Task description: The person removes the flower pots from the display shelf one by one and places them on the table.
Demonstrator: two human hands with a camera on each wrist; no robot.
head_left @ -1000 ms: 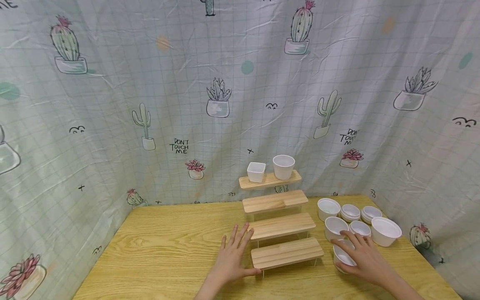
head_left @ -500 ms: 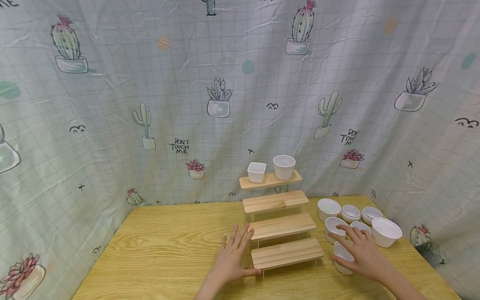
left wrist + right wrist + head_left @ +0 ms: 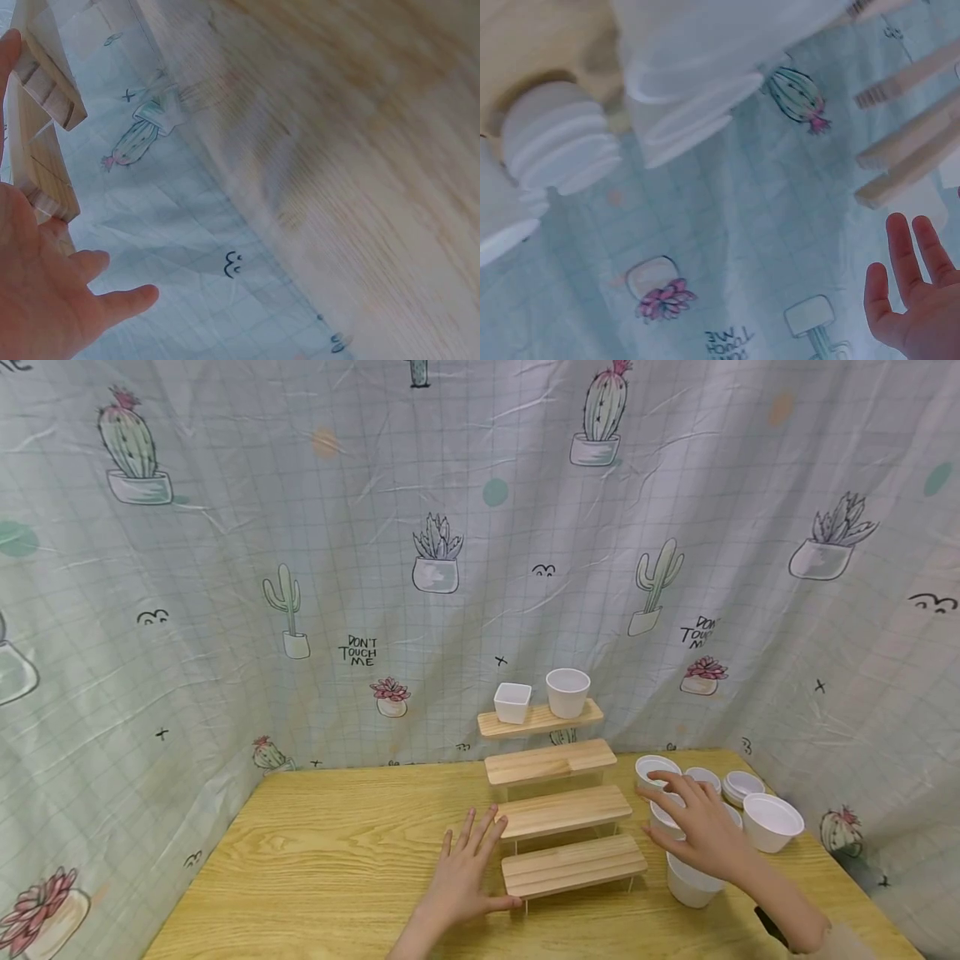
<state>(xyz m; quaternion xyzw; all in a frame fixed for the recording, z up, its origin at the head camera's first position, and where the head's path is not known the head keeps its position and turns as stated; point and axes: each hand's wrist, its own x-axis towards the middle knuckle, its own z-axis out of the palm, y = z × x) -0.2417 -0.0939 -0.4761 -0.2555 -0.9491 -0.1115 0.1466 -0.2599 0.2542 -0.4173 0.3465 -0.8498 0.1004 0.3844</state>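
Note:
A stepped wooden stand (image 3: 573, 865) stands on the table. My left hand (image 3: 461, 878) lies beside its left end with fingers spread; the thumb reaches the front corner of the lowest step. On the top step sit a small square white pot (image 3: 513, 704) and a round white pot (image 3: 567, 695). To the right, my right hand (image 3: 705, 828) hovers over a group of white pots, its fingers apart and slightly bent, nothing held. It partly covers a middle pot (image 3: 664, 819) and a front pot (image 3: 692, 887). In the right wrist view that hand (image 3: 922, 300) shows in the lower right corner.
Several more white pots stand at the right, among them a wide one (image 3: 772, 822) and a low ridged one (image 3: 742, 787). A cactus-print curtain (image 3: 465, 527) hangs behind and beside the wooden table (image 3: 337, 860).
My right hand has risen from the front pot and shifted back and left over the pots behind it, without a pot. The left hand keeps its place.

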